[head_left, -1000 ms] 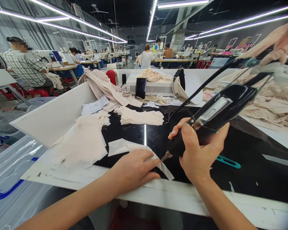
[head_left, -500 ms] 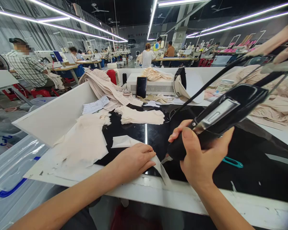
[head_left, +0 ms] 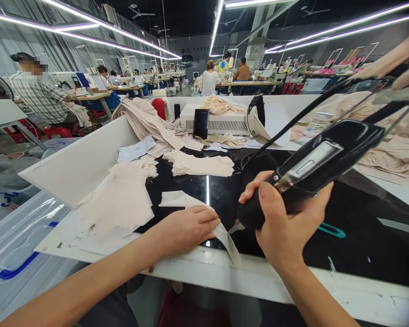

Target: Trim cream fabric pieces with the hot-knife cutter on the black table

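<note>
The black table [head_left: 361, 247] is carrying the work. Near its front edge, the black cutting tool [head_left: 313, 168] is touching its tip to the pale fabric piece [head_left: 173, 199]. The right hand [head_left: 283, 229] is gripping the tool in a closed fist. The left hand [head_left: 187, 227] is pressing flat on the fabric, fingers stretched out.

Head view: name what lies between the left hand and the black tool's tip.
A strip of pale fabric, pinned by the left hand, reaching the black tool; head view.
</note>
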Tool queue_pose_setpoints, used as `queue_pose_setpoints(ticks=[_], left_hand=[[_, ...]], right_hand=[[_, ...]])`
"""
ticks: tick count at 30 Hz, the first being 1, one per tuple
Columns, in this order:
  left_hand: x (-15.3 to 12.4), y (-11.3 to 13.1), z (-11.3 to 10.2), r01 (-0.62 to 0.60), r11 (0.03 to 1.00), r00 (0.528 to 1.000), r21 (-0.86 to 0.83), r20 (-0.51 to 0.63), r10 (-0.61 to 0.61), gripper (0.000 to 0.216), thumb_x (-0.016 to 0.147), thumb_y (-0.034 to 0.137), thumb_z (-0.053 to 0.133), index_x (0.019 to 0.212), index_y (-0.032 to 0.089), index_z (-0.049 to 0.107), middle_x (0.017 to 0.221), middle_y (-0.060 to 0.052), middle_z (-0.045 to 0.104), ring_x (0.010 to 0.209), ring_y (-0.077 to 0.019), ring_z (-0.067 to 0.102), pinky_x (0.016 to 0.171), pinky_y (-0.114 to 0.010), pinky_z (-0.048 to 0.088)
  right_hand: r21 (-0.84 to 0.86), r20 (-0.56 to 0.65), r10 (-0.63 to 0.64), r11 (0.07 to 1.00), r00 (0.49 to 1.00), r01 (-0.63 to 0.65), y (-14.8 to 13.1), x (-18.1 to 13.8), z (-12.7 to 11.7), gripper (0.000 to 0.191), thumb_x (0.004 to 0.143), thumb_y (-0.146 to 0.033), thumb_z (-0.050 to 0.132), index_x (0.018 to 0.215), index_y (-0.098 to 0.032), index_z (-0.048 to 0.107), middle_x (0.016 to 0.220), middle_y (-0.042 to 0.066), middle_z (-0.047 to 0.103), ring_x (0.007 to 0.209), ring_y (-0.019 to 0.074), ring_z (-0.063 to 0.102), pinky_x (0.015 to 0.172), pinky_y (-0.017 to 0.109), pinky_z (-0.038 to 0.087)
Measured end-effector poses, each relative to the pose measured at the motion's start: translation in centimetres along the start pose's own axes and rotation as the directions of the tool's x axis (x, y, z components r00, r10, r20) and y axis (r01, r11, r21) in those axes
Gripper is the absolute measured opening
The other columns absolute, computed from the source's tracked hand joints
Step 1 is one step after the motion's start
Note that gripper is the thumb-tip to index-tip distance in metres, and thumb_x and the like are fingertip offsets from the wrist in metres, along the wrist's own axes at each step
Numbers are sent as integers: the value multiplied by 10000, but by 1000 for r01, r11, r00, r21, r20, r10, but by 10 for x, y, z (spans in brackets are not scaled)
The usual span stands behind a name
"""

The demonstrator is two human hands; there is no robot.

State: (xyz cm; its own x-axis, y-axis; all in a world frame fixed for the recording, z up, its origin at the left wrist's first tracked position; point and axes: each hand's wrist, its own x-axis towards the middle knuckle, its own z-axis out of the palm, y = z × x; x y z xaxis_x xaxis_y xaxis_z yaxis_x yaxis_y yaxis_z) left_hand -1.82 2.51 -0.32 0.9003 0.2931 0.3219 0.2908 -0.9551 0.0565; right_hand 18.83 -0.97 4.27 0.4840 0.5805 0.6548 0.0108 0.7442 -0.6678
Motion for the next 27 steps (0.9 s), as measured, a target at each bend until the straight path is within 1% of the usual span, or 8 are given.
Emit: queue_pose_setpoints(ticks=[5, 8, 12, 15, 18, 22, 27], left_hand=[[0, -1, -4, -50, 996, 998, 70, 48, 46, 272, 1206, 280, 608, 1399, 112, 700, 1344, -136, 793, 1309, -259, 762, 1193, -376, 613], [-1, 1, -7, -67, 992, 997, 111, 54, 61, 233, 1213, 277, 596, 1374, 139, 693, 1327, -120, 789, 1311, -247, 763, 1194, -362, 608], [-1, 5, -11, -80, 984, 994, 159, 81, 68, 214, 1198, 269, 632, 1364, 144, 682, 1315, -121, 776, 1317, -243, 756, 1178, -352, 608], [0, 9, -13, -81, 979, 991, 185, 119, 60, 224, 1203, 304, 636, 1355, 144, 676, 1302, -121, 774, 1320, -243, 745, 1168, -351, 597], [0, 13, -13, -60, 982, 987, 178, 155, 32, 286, 1196, 376, 662, 1390, 165, 660, 1324, -116, 766, 1322, -254, 738, 1148, -359, 588], [-1, 18, -11, -16, 983, 983, 183, 181, -18, 437, 1148, 454, 744, 1482, 197, 629, 1390, -124, 743, 1332, -291, 732, 1085, -381, 601], [-1, 23, -10, 5, 983, 982, 183, 185, -40, 490, 1119, 489, 782, 1484, 196, 636, 1458, -143, 724, 1348, -310, 720, 1071, -395, 601]], right_hand=[[6, 8, 0, 1000, 1000, 0, -2, -3, 1, 424, 968, -326, 947, 1149, -298, 565, 881, -85, 770, 590, 131, 703, 567, 269, 636], [-2, -1, 1, 1000, 1000, -1, -2, -4, 1, 421, 969, -320, 939, 1135, -300, 552, 877, -94, 769, 586, 127, 704, 572, 266, 640], [-9, 1, 7, 1000, 1000, -7, -2, -5, 1, 418, 969, -325, 935, 1120, -297, 547, 881, -93, 765, 590, 129, 707, 563, 270, 640], [-18, 7, 4, 1000, 1000, -4, -2, -4, 0, 431, 966, -340, 944, 1122, -297, 544, 898, -92, 772, 592, 126, 709, 562, 270, 637], [-26, 8, -1, 1000, 1000, 1, -2, -4, 0, 450, 962, -362, 955, 1109, -295, 535, 899, -91, 773, 594, 123, 709, 571, 272, 636], [-46, -10, 9, 999, 1000, -9, -2, -4, 0, 473, 950, -406, 965, 1080, -292, 524, 883, -88, 764, 585, 128, 701, 560, 282, 623], [-74, -18, 24, 997, 1000, -25, -3, -1, 1, 469, 932, -426, 962, 1070, -305, 530, 867, -74, 745, 584, 157, 689, 564, 322, 619]])
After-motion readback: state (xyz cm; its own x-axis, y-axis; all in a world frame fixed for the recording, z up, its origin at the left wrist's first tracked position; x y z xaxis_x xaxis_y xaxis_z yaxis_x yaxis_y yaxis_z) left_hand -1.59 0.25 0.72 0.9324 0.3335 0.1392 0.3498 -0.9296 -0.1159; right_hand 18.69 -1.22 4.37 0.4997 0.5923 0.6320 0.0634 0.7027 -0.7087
